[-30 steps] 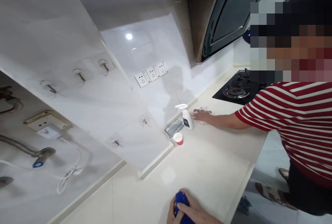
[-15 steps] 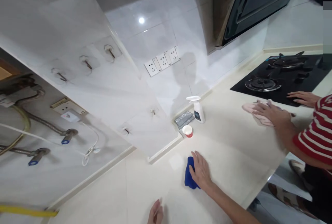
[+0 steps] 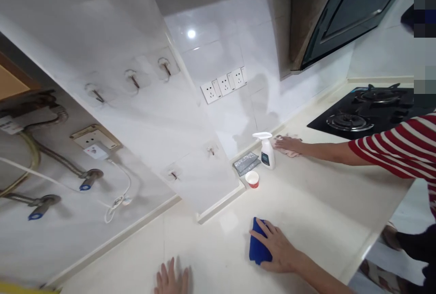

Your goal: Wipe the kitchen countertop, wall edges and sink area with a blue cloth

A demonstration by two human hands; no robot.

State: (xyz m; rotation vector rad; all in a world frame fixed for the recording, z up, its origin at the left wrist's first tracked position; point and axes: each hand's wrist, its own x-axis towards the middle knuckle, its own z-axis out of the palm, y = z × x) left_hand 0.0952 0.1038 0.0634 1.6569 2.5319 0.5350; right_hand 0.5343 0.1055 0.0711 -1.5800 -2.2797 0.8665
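Note:
A folded blue cloth lies on the pale countertop near the bottom middle. My right hand rests over its right side, fingers across the top and thumb along the lower edge, gripping it. At the bottom edge, my left hand has its fingers spread over the counter and holds nothing; its wrist is out of frame. Beyond my right hand are a small white and red cup, a white spray bottle and grey patterned packets.
A co-worker's hand presses a pinkish cloth beside the spray bottle, the arm reaching over the counter. A black gas stove stands at the right. At left are a tiled wall corner, hooks and water valves.
My left hand has moved left and its fingers have spread. My right hand has shifted slightly over the blue cloth. The co-worker's hand has taken the pinkish cloth from near the stove to the spray bottle.

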